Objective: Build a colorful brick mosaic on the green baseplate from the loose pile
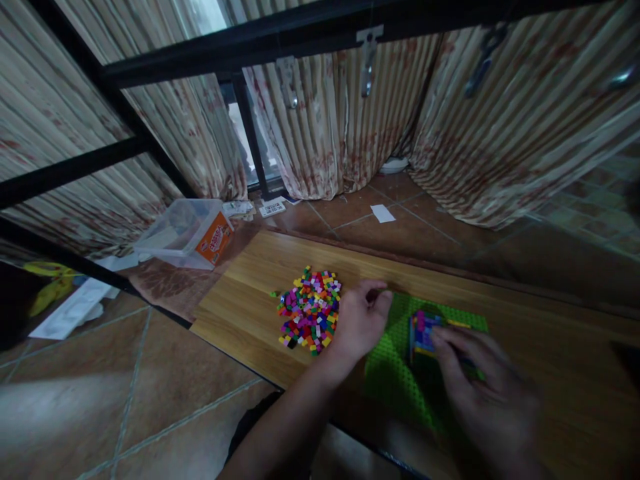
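A small structure of toy building bricks (419,335), mostly blue with purple, pink and yellow parts, stands on a green studded baseplate (397,353). My right hand (493,390) is over its right side, thumb and fingers pinched against the blue bricks. That hand hides part of the structure. Between the baseplate and a pile of loose multicoloured bricks (313,310) is my left hand (361,319). Its fingers are curled, with thumb and forefinger tips close together near the baseplate's left edge. Whatever they hold, if anything, is too small to make out.
The wooden table (240,293) carries the pile and baseplate. On the floor beyond its left end stands a clear plastic bin (175,230) with an orange label. Black metal bars (320,40) cross above, before striped curtains (320,133). A white paper (383,213) lies on the tiles.
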The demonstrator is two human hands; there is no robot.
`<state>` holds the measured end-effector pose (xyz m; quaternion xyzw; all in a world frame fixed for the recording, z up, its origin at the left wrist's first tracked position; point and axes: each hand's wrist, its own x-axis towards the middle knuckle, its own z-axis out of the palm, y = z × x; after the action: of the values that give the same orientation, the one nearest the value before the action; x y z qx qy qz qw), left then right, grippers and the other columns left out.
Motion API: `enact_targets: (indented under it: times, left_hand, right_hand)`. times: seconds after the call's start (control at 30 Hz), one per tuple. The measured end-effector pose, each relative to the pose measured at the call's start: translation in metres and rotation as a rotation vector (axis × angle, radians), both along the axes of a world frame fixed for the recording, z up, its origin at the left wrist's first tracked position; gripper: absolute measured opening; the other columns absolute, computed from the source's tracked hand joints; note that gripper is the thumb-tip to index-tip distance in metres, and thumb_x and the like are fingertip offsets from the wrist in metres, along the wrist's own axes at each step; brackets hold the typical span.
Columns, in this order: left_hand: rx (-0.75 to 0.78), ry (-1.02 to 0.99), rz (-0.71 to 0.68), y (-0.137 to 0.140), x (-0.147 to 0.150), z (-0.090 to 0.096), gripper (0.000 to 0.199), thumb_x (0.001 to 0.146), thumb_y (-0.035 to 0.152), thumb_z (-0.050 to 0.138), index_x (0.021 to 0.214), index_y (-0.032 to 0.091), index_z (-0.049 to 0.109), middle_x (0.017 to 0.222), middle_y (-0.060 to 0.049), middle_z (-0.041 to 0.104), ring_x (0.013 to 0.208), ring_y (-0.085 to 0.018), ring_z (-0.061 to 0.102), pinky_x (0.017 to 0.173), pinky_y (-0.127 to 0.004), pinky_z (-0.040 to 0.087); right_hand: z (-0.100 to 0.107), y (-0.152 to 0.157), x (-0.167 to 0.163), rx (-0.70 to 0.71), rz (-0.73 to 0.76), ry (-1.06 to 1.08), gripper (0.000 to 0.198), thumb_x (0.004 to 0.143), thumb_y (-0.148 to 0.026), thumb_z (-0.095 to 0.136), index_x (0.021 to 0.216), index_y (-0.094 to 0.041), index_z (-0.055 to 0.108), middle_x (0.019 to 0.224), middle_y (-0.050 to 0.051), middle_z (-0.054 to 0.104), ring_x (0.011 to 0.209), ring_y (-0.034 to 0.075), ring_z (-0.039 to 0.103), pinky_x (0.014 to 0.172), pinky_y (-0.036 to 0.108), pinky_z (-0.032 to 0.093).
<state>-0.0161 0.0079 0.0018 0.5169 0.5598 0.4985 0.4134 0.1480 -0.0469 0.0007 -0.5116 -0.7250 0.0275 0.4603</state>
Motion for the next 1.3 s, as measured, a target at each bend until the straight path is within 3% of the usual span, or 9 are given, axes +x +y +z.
enact_targets:
  times: [0.23, 0.43, 0.73, 0.93, 1.1, 1.23, 1.3]
  left_hand:
    - [0.029, -0.300, 0.240, 0.015, -0.050, 0.013, 0.015, 0.078, 0.027, 0.063, 0.087, 0.015, 0.065, 0.065, 0.002, 0.058, 0.058, -0.009, 0.052, 0.057, -0.019, 0.044]
    - [0.000, -0.416, 0.287, 0.014, -0.068, 0.020, 0.018, 0.073, 0.029, 0.068, 0.083, 0.014, 0.066, 0.065, 0.003, 0.061, 0.055, -0.007, 0.053, 0.054, -0.018, 0.042]
    - [0.001, -0.446, 0.277, 0.012, -0.075, 0.020, 0.017, 0.072, 0.026, 0.068, 0.084, 0.014, 0.066, 0.062, 0.004, 0.060, 0.052, -0.006, 0.050, 0.054, -0.018, 0.041]
    - [-0.001, -0.483, 0.275, 0.011, -0.076, 0.021, 0.017, 0.072, 0.026, 0.070, 0.083, 0.013, 0.066, 0.063, 0.003, 0.061, 0.053, -0.006, 0.052, 0.055, -0.018, 0.043]
    - [-0.016, -0.507, 0.284, 0.011, -0.076, 0.021, 0.015, 0.072, 0.024, 0.069, 0.083, 0.013, 0.067, 0.063, 0.003, 0.062, 0.053, -0.006, 0.053, 0.055, -0.018, 0.044]
    - [-0.021, -0.515, 0.290, 0.010, -0.076, 0.022, 0.015, 0.072, 0.023, 0.069, 0.083, 0.014, 0.066, 0.062, 0.003, 0.061, 0.053, -0.006, 0.053, 0.054, -0.017, 0.044]
    - [-0.024, -0.505, 0.290, 0.010, -0.076, 0.022, 0.015, 0.072, 0.024, 0.070, 0.083, 0.013, 0.067, 0.062, 0.003, 0.062, 0.052, -0.006, 0.053, 0.054, -0.017, 0.043]
  right_hand:
    - [-0.023, -0.022, -0.060, -0.093, 0.380, -0.096, 0.020, 0.094, -0.018, 0.051, 0.101, -0.025, 0.069, 0.097, 0.005, 0.070, 0.088, 0.017, 0.069, 0.075, 0.029, 0.057]
    - [-0.035, -0.023, -0.088, -0.145, 0.305, -0.115, 0.023, 0.095, -0.019, 0.049, 0.105, -0.022, 0.070, 0.102, 0.008, 0.069, 0.094, 0.020, 0.067, 0.080, 0.033, 0.058]
    - [-0.045, -0.015, -0.111, -0.133, 0.337, -0.150, 0.025, 0.095, -0.021, 0.050, 0.109, -0.021, 0.071, 0.100, 0.010, 0.065, 0.091, 0.020, 0.065, 0.078, 0.034, 0.057]
    - [-0.047, -0.011, -0.109, -0.114, 0.320, -0.134, 0.021, 0.093, -0.019, 0.052, 0.099, -0.021, 0.072, 0.099, 0.009, 0.065, 0.090, 0.020, 0.065, 0.078, 0.034, 0.056]
    - [-0.040, -0.010, -0.097, -0.185, 0.345, -0.109, 0.020, 0.093, -0.016, 0.049, 0.088, -0.021, 0.068, 0.096, 0.007, 0.064, 0.089, 0.018, 0.064, 0.082, 0.033, 0.054]
    - [-0.042, -0.011, -0.100, -0.161, 0.309, -0.086, 0.013, 0.092, -0.022, 0.055, 0.097, -0.020, 0.066, 0.101, 0.008, 0.064, 0.094, 0.020, 0.064, 0.086, 0.036, 0.054]
    - [-0.046, -0.010, -0.105, -0.139, 0.283, -0.101, 0.018, 0.090, -0.028, 0.059, 0.105, -0.018, 0.065, 0.106, 0.011, 0.064, 0.099, 0.024, 0.063, 0.087, 0.039, 0.054]
